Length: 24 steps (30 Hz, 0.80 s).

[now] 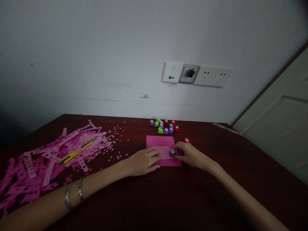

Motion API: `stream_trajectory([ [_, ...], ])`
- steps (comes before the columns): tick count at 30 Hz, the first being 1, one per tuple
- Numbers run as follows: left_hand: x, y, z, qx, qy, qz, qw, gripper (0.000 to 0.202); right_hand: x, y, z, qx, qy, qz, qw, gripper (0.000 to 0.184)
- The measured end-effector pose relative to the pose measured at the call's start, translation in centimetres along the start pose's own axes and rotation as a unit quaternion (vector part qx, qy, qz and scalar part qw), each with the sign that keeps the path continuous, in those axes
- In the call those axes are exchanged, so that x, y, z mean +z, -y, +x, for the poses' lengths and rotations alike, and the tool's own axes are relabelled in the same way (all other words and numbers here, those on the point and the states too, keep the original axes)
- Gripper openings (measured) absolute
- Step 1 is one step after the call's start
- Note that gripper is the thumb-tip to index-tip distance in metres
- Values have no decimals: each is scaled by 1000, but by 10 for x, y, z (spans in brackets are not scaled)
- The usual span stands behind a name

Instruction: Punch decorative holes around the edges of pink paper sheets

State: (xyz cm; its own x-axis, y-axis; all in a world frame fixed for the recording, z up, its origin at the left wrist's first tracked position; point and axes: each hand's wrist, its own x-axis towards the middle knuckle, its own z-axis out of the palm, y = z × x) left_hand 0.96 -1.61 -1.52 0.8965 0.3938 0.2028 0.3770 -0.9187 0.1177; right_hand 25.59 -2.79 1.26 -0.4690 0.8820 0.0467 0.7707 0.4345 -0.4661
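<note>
Two bare forearms reach in from the near edge of the dark red table (216,199), the left one wearing two silver bangles (73,192) at the wrist. Its left hand (141,162) lies palm down with the fingers stretched flat, pressing on the near left part of a pink sheet of paper (160,142) that sits around the middle of the table. A paler pink strip (163,152) lies across that sheet, and the fingertips rest at its left end. The right hand (190,155) comes in from the right side, its fingers curled loosely around a small purple punch (172,152) that sits on the right end of the strip; thumb and forefinger touch the punch, though how firmly they grip it cannot be told. Just beyond this hand a single red punch (186,140) stands on the bare wood beside the sheet's right edge.

Farther back, near the far edge, a cluster of small punches (165,126) in purple, green and red stands close together. Toward the left edge spreads a heap of pink paper scraps (38,160), punched strips and loose confetti, with a yellow and green pen (72,155) lying on it. On the white wall behind are wall sockets (211,77).
</note>
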Motion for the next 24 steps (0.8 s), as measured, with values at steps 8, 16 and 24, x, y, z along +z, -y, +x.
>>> stream_trajectory([
  [8,0,3,-1,2,-6,-10,1000,30,-20,-8,-12,49,49,-11,998,13],
  [16,-2,3,-2,4,-7,-10,1000,29,-32,-21,-21,133,42,-97,985,18],
  [24,-3,4,-2,3,-9,-10,1000,26,-35,-29,-23,166,44,-142,975,20],
])
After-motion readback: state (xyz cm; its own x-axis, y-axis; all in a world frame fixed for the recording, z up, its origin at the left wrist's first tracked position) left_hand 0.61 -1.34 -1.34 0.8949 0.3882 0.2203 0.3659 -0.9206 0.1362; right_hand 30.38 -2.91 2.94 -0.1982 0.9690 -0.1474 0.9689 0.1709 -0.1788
